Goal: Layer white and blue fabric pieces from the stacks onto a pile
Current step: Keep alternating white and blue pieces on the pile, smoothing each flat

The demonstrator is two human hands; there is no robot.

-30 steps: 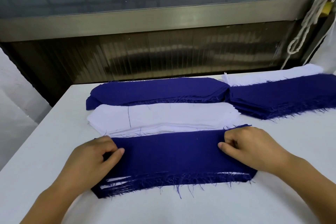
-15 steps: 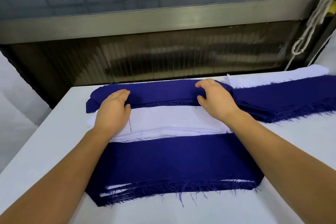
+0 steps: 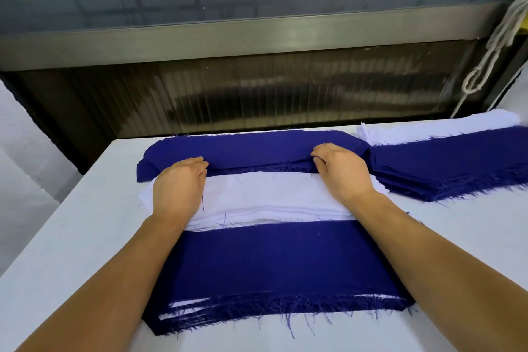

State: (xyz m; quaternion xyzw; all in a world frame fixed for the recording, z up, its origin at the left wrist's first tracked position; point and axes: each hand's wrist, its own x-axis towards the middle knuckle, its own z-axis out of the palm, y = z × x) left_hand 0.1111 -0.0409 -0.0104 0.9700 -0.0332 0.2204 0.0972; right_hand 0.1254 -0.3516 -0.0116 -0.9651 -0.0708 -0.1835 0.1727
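A layered pile (image 3: 280,263) with a blue piece on top and white edges showing lies nearest me. Behind it sits a white fabric stack (image 3: 265,194), and behind that a blue fabric stack (image 3: 251,148). Both forearms reach over the pile and the white stack. My left hand (image 3: 178,188) lies across the white stack, its fingertips and thumb pinching the near edge of the top blue piece at the left. At the right end of that edge, my right hand (image 3: 340,171) pinches the same blue piece with curled fingers.
A second blue stack (image 3: 445,166) lies at the right on the white table (image 3: 71,251), with a white stack (image 3: 428,130) behind it. A dark ribbed panel and a metal rail stand beyond the table's far edge. A white rope (image 3: 494,40) hangs at the upper right.
Both hands left the near pile and reached forward to the far blue stack. Since half a second ago they have drawn back slightly to its near edge.
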